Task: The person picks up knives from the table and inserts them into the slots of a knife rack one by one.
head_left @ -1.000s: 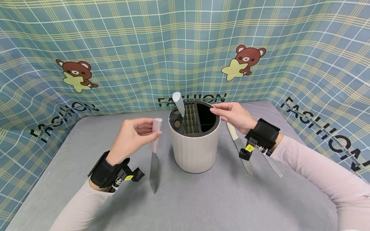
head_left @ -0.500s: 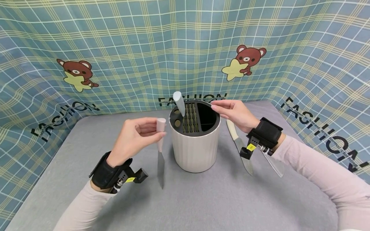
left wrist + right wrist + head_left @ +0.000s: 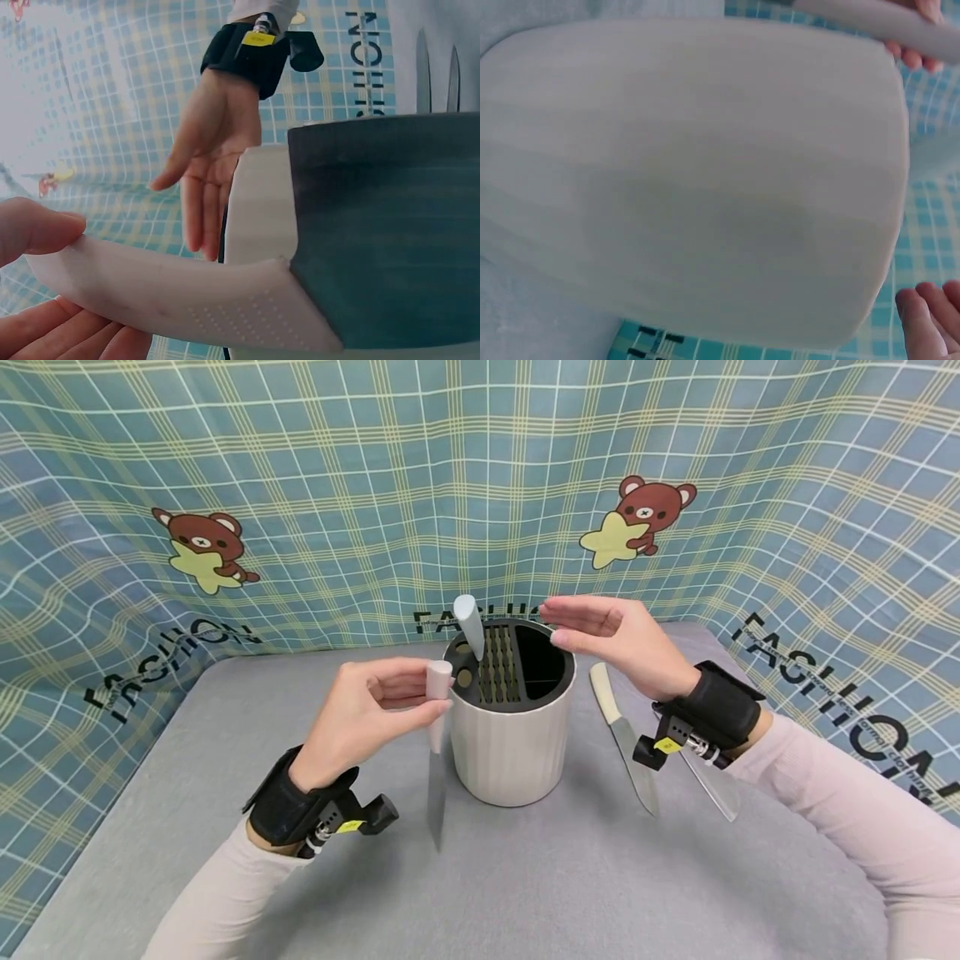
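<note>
My left hand (image 3: 367, 710) pinches the pale pink handle of a cleaver (image 3: 180, 289), whose broad blade hangs down beside the left wall of the knife holder (image 3: 510, 760). This holder is a ribbed white cylinder with a black slotted top. A pale blue handle (image 3: 469, 622) sticks up from the top's left part. Over the holder's right rim, my right hand (image 3: 630, 639) has its fingers extended and its thumb tip right at the rim. Nothing is in it. In the left wrist view the cleaver's blade hides much of the holder.
A knife with a cream handle (image 3: 603, 693) lies on the grey cloth (image 3: 525, 893) right of the holder. Another blade (image 3: 712, 793) lies beside it, partly hidden under my right wrist. A checked curtain (image 3: 337, 510) rises behind and at both sides.
My left hand has moved right with the cleaver, up close to the holder. My right hand has lifted a little at the rim, and its fingers have spread from the thumb.
</note>
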